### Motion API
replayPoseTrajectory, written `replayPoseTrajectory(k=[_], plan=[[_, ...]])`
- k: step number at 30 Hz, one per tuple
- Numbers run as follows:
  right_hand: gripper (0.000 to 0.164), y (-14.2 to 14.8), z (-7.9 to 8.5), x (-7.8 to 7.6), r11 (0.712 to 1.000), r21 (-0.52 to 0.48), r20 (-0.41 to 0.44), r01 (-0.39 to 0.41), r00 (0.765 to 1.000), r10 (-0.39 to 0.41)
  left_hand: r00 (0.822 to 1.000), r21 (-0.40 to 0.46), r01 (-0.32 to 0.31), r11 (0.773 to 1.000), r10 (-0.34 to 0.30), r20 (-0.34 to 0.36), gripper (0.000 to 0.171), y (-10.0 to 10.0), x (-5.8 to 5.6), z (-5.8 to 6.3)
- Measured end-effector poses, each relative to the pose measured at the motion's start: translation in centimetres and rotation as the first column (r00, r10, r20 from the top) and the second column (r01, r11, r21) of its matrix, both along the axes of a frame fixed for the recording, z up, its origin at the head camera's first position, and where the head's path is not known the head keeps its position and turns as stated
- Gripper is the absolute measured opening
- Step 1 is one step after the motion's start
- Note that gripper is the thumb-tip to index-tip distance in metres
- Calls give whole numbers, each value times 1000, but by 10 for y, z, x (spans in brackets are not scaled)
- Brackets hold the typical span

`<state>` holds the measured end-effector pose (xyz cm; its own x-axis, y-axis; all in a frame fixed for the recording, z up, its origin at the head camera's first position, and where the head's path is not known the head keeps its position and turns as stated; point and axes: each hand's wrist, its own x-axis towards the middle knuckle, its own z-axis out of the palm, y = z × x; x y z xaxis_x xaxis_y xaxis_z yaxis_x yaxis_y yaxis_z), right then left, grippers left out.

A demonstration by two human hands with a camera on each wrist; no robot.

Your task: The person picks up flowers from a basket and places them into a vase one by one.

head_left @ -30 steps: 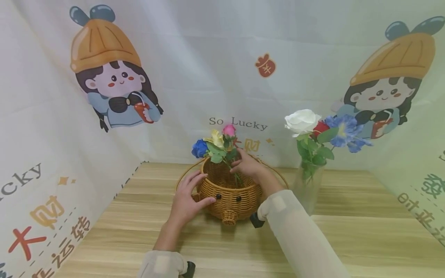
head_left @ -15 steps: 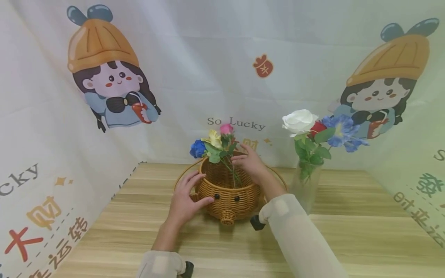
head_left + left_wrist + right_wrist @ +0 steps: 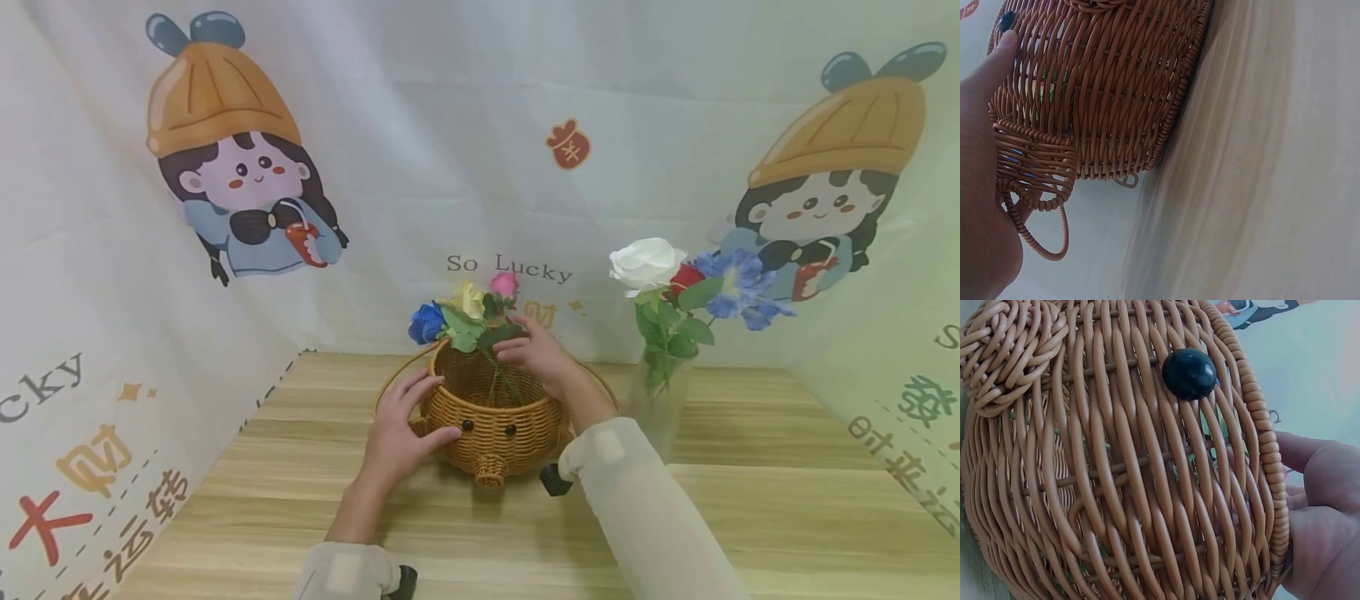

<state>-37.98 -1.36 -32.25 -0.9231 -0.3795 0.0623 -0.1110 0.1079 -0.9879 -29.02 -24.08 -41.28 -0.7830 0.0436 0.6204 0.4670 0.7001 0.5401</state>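
Note:
A brown wicker basket [image 3: 491,433] with black bead eyes and a woven snout stands on the table. My left hand [image 3: 401,433] holds its left side, thumb on the front near one eye and fingers at the rim. A blue rose [image 3: 427,322], a yellow flower [image 3: 469,300] and a pink rose [image 3: 505,286] rise from the basket, green stems inside. Above the rim's right part is my right hand [image 3: 543,358], fingers apart beside the pink rose's leaves. In the right wrist view, the wicker wall [image 3: 1141,475] hides part of that hand.
To the right stands a clear vase [image 3: 663,408] holding a white rose [image 3: 647,265], a red rose [image 3: 684,281] and blue flowers [image 3: 738,283]. The basket's thin handle [image 3: 397,375] lies lowered behind it. A printed cloth [image 3: 420,150] surrounds the wooden table [image 3: 247,500].
The pink rose has shifted right and slightly down over the last half second. My right fingers have shifted slightly beside its leaves. My left hand keeps its hold on the basket.

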Motion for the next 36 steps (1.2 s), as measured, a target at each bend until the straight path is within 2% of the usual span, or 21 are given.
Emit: replayPoseTrajectory(k=[8,12,18,22,29,36], plan=[[78,-1,1,-1,995,93,-5,-34,999,35,1000,2,3,1000,-3,-1,73,1,0,1],[81,-2,3,1,984,168,4,-61,998,61,1000,0,5,1000,-5,-1,73,2,0,1],[86,-4,5,2,966,227,35,-119,993,114,1000,-7,1,1000,-1,6,73,3,0,0],[87,-7,5,2,958,259,31,-124,992,120,1000,-5,2,1000,-2,8,73,3,0,0],[86,-11,3,1,962,259,16,-85,996,84,1000,-2,2,1000,-2,6,73,2,-1,1],[81,-9,1,1,989,146,-23,-23,999,27,1000,-1,7,1000,-7,-3,74,0,-1,0]])
